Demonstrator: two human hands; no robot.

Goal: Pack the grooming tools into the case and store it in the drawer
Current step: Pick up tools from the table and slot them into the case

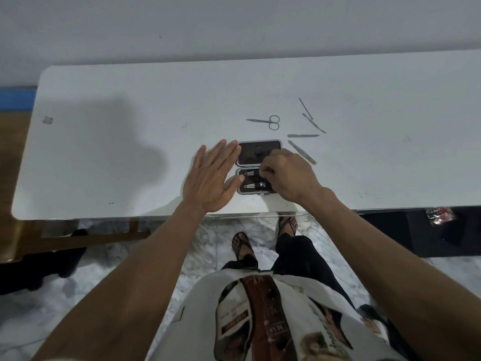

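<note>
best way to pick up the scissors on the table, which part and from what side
Grip the scissors by the finger loops at their right end, coming from above with the right hand. The loops are the widest, raised part; the thin closed blades point left and lie flat on the table, offering little to pinch.

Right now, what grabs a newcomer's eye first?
The open case near the front edge of the white table, with the right hand pinching at a nail clipper inside and the left hand flat beside it. Behind, to the right, scissors and slim metal tools lie loose.
</note>
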